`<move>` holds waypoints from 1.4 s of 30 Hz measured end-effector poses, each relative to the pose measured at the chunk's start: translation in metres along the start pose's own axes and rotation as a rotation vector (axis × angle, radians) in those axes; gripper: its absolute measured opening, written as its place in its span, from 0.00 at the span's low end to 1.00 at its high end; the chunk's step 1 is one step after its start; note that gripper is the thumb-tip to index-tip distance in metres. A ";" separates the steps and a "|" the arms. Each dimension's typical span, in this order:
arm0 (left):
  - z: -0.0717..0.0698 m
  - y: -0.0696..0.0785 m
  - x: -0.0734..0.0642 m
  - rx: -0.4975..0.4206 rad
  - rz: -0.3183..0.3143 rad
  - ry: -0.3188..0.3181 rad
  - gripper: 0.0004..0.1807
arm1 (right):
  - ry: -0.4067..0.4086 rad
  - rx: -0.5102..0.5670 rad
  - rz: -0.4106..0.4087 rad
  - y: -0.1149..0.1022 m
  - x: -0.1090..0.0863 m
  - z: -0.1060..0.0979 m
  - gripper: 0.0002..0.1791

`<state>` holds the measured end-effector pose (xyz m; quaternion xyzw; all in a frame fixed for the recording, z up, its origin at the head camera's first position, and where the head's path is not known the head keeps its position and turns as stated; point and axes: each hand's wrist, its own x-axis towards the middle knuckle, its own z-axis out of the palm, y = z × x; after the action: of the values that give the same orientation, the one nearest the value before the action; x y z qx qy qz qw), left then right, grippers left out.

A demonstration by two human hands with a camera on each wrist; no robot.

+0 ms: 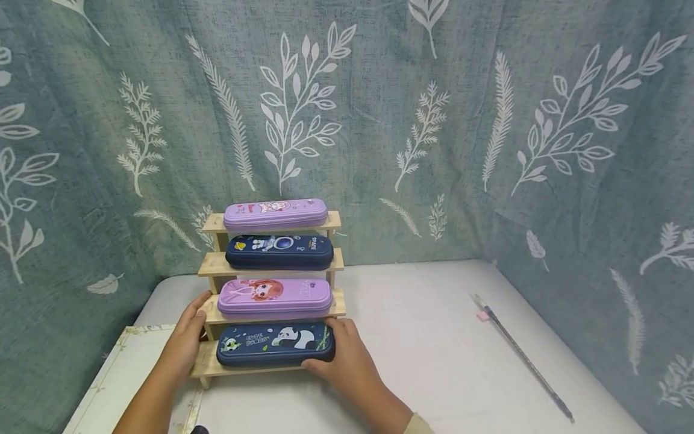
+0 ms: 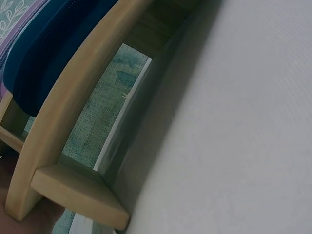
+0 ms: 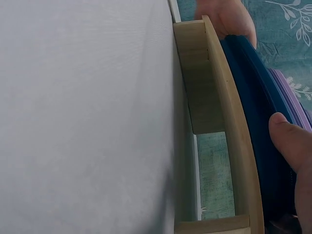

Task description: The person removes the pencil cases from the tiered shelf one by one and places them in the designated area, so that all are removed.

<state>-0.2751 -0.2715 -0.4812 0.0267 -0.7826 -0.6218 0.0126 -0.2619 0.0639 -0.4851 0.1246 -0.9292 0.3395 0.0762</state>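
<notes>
A four-step wooden stand [image 1: 293, 369] carries one pencil case on each step. The lowest is a dark blue panda pencil case [image 1: 255, 349]. Above it lie a purple pencil case with a girl [image 1: 293, 299], a navy astronaut pencil case [image 1: 276, 260] and a light purple pencil case [image 1: 298, 208]. My left hand [image 1: 183, 345] grips the stand's left side; part of it shows past the step's end in the left wrist view. My right hand [image 1: 349, 360] holds the panda case's right end, its thumb [image 3: 290, 136] on the front; the other fingers are mostly hidden.
A brush [image 1: 526, 358] lies on the white table [image 1: 423, 337] at the right, beside a small pink piece [image 1: 482, 316]. Left of the stand is a pale floral-edged board [image 1: 135, 367]. A small dark object [image 1: 199, 430] shows at the bottom edge. Patterned green cloth [image 1: 374, 138] hangs behind.
</notes>
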 end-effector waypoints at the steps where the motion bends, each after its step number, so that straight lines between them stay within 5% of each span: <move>1: 0.000 0.000 0.000 -0.001 0.003 -0.002 0.31 | -0.001 0.007 0.002 0.000 0.000 0.000 0.54; 10: 0.000 -0.004 -0.003 -0.022 0.037 -0.009 0.31 | -0.008 0.044 0.017 0.000 -0.002 -0.003 0.53; 19: 0.001 -0.004 -0.003 -0.027 0.030 -0.008 0.32 | 0.010 0.064 -0.061 0.008 -0.003 -0.008 0.50; 42: 0.002 -0.001 0.000 -0.060 0.017 -0.003 0.31 | -0.042 0.162 -0.044 0.038 -0.005 -0.049 0.48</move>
<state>-0.2747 -0.2701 -0.4823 0.0186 -0.7638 -0.6450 0.0176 -0.2648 0.1244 -0.4723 0.1580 -0.8971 0.4090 0.0539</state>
